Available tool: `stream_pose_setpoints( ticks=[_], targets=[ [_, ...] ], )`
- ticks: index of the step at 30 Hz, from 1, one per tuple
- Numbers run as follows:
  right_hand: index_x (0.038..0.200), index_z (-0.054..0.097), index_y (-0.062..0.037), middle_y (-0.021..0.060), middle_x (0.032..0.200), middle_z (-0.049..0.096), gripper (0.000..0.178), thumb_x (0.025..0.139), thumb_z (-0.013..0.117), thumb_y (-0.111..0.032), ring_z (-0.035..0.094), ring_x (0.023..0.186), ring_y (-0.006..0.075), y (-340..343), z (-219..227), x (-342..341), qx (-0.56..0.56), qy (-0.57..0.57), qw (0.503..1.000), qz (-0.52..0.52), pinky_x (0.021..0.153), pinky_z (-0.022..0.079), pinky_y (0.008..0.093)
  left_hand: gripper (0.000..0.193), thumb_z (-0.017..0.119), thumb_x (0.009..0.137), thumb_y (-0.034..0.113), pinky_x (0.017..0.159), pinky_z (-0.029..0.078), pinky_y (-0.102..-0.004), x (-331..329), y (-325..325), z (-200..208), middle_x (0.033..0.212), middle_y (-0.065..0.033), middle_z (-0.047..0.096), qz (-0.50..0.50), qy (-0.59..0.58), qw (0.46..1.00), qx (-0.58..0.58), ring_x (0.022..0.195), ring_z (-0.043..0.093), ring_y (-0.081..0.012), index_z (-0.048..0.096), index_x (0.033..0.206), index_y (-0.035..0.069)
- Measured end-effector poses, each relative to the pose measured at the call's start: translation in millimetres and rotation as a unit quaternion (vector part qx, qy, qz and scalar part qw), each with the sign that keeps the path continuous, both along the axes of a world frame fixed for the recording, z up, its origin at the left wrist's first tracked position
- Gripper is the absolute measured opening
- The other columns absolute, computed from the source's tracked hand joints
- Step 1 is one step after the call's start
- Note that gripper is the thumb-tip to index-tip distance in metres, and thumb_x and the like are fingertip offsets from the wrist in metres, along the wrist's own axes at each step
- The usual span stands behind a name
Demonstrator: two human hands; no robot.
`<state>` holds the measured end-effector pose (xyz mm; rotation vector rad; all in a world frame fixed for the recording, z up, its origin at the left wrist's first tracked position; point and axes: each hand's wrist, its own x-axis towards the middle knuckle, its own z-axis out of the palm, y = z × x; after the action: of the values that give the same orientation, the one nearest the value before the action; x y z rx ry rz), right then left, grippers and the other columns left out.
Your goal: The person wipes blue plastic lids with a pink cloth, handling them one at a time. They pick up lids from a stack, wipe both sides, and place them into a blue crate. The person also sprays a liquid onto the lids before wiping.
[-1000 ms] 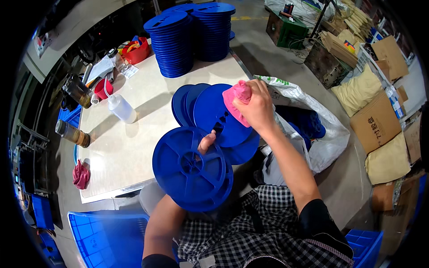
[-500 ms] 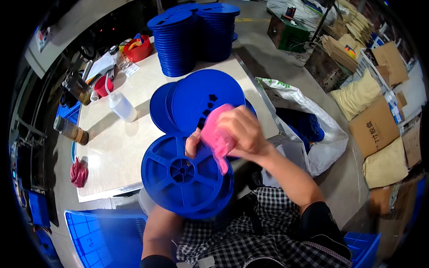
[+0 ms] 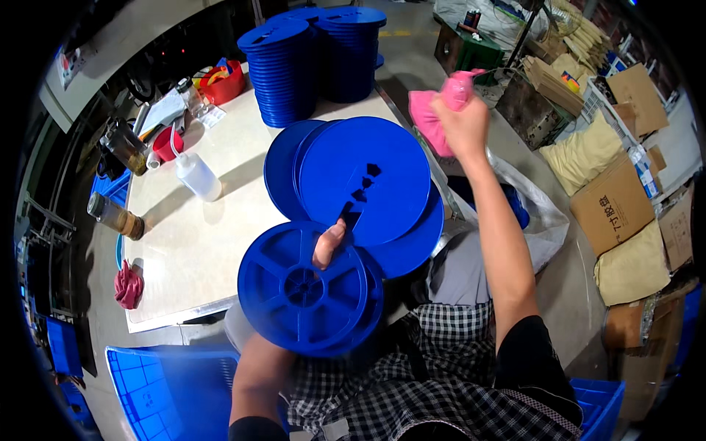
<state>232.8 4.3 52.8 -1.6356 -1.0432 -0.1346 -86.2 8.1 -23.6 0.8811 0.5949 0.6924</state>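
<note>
Near the table's front edge, my left hand (image 3: 329, 246) grips a blue plastic spool (image 3: 303, 316) with a spoked face. Only its thumb shows, pressed on the rim; the fingers are hidden behind. A second blue rim shows just beneath this spool. My right hand (image 3: 468, 126) is raised out to the right, beyond the table edge, closed around a pink cloth (image 3: 428, 117). Past the spool lie several overlapping blue discs (image 3: 397, 165), the top one with dark cut-outs near its middle.
Tall stacks of blue spools (image 3: 276, 81) stand at the table's back. On the left are a squeeze bottle (image 3: 198, 178), a jar (image 3: 116, 215), a red basket (image 3: 224, 84) and a crumpled dark-pink cloth (image 3: 129, 285). A white sack (image 3: 548, 220) and cardboard boxes (image 3: 614, 206) sit to the right.
My right hand has swung up and right with the pink cloth, away from the spool. The left hand still grips the spool. The top discs now appear farther right.
</note>
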Motion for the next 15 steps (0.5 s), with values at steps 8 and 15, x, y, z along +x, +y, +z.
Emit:
stream_pose_setpoints(
  ticks=[8,15],
  targets=[
    [0.102,0.069,0.0027,0.0132,0.092,0.071,0.028,0.089,0.065,-0.021,0.059,0.124,0.0352,-81.3,23.9,-19.9,-0.008,0.393,0.824,0.407,0.106,0.044,0.0438,0.029,0.071,0.1,0.03,0.079,0.058,-0.0305,-12.5,4.0,-0.6,0.105,-0.0052,0.071,0.012,-0.003,0.999,-0.039,0.091,0.069,-0.0154,0.067,0.12,0.009],
    [0.11,0.069,0.0084,0.008,0.078,0.065,0.043,0.082,0.068,-0.025,0.066,0.1,0.0215,-92.7,54.2,-51.6,-0.077,0.289,0.832,0.467,0.113,0.039,0.0383,0.032,0.07,0.1,0.031,0.081,0.058,-0.0308,-15.5,0.8,6.1,0.108,-0.0056,0.071,0.007,0.012,0.998,-0.063,0.093,0.069,-0.0161,0.065,0.123,0.009]
  ],
)
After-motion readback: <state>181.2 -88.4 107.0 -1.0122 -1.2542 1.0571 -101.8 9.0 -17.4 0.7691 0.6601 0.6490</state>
